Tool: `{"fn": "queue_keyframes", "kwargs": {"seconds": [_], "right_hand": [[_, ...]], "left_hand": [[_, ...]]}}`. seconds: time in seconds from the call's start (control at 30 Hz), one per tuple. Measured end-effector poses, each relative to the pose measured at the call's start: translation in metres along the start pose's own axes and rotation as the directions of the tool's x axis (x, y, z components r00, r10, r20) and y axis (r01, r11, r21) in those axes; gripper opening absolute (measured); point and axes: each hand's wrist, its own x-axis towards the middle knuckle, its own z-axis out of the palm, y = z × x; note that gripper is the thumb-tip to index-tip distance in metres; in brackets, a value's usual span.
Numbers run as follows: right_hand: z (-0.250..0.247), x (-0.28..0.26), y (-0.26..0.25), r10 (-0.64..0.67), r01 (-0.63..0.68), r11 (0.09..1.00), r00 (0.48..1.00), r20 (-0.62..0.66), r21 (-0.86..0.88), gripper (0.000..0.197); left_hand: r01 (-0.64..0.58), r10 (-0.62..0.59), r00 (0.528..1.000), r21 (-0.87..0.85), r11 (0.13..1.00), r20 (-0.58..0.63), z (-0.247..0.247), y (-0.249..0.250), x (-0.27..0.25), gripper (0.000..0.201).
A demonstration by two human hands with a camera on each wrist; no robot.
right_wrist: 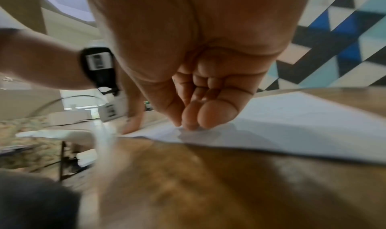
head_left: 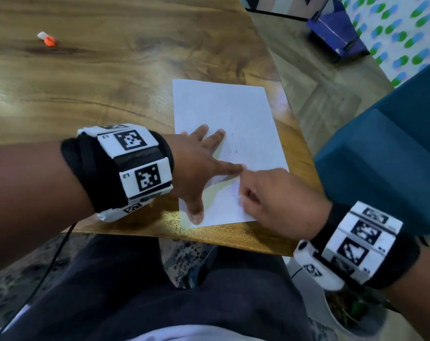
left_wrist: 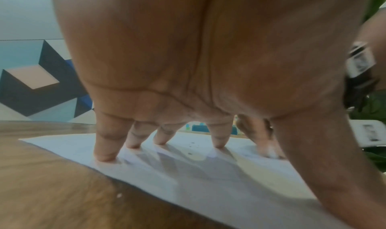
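Sheet of paper (head_left: 233, 114) is lying flat near the bench's (head_left: 110, 82) front right corner. Left hand (head_left: 196, 163) is spreading wide, fingertips pinning it down. Right hand (head_left: 270, 200) is bunching its curled fingertips onto the near part, and I can't tell if it's pinching anything. I'm guessing hard rubbing there is risking a crease or tear, or a skid off the edge if the left lets up.

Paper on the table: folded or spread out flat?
Spread flat, unfolded: the paper lies as one full sheet on the table, the left hand pressing it down.
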Motion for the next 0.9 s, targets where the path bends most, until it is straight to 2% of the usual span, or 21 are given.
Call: {"fn": "queue_keyframes", "kwargs": {"seconds": [0.07, 0.1, 0.17, 0.27, 0.37, 0.43, 0.5, 0.57, 0.63, 0.7, 0.8, 0.9], "right_hand": [[0.006, -0.009, -0.016, -0.110, 0.111, 0.994, 0.993, 0.054, -0.020, 0.012], [0.005, -0.010, -0.017, -0.117, 0.119, 0.993, 0.991, 0.067, -0.025, 0.012], [-0.002, -0.002, -0.001, -0.025, 0.025, 1.000, 0.998, 0.060, 0.002, 0.013], [-0.012, 0.013, 0.032, 0.126, -0.125, 0.992, 0.991, -0.040, 0.034, 0.013], [-0.013, 0.017, 0.040, 0.156, -0.154, 0.988, 0.985, -0.078, 0.026, 0.013], [-0.008, 0.010, 0.029, 0.101, -0.101, 0.995, 0.993, -0.057, 0.005, 0.014], [0.000, -0.003, 0.010, -0.018, 0.018, 1.000, 1.000, -0.022, 0.012, 0.012], [0.007, -0.013, -0.007, -0.142, 0.141, 0.990, 0.989, 0.032, 0.020, 0.009], [0.008, -0.013, -0.011, -0.179, 0.178, 0.984, 0.982, 0.063, 0.020, 0.012], [0.003, -0.006, 0.004, -0.073, 0.071, 0.997, 0.996, 0.056, 0.035, 0.012], [-0.006, 0.007, 0.040, 0.129, -0.126, 0.989, 0.991, -0.038, 0.072, 0.011], [-0.008, 0.008, 0.050, 0.165, -0.160, 0.986, 0.981, -0.106, 0.057, 0.012]], "left_hand": [[0.003, -0.003, 1.000, 0.012, 1.000, 0.008, -0.002, 0.002, 0.002, 0.132], [0.005, -0.005, 1.000, 0.018, 1.000, 0.009, -0.002, 0.002, 0.002, 0.132], [0.004, -0.004, 1.000, 0.035, 0.999, 0.010, -0.002, 0.002, 0.002, 0.132], [-0.003, 0.002, 1.000, 0.059, 0.998, 0.010, -0.001, 0.002, 0.003, 0.131], [-0.029, 0.029, 1.000, 0.053, 0.998, -0.008, -0.002, 0.001, 0.004, 0.122], [-0.042, 0.043, 0.999, 0.043, 0.998, -0.021, -0.003, 0.001, 0.004, 0.111], [-0.050, 0.053, 0.998, 0.064, 0.997, -0.041, -0.002, 0.001, 0.006, 0.104], [-0.060, 0.068, 0.995, 0.120, 0.991, -0.067, 0.001, 0.000, 0.009, 0.103], [-0.075, 0.091, 0.991, 0.167, 0.983, -0.096, 0.002, 0.001, 0.011, 0.107], [-0.085, 0.102, 0.990, 0.169, 0.982, -0.099, 0.000, 0.004, 0.012, 0.110], [-0.084, 0.104, 0.988, 0.174, 0.981, -0.113, -0.002, 0.007, 0.015, 0.115], [-0.066, 0.093, 0.988, 0.202, 0.977, -0.123, -0.003, 0.010, 0.018, 0.119]]}}
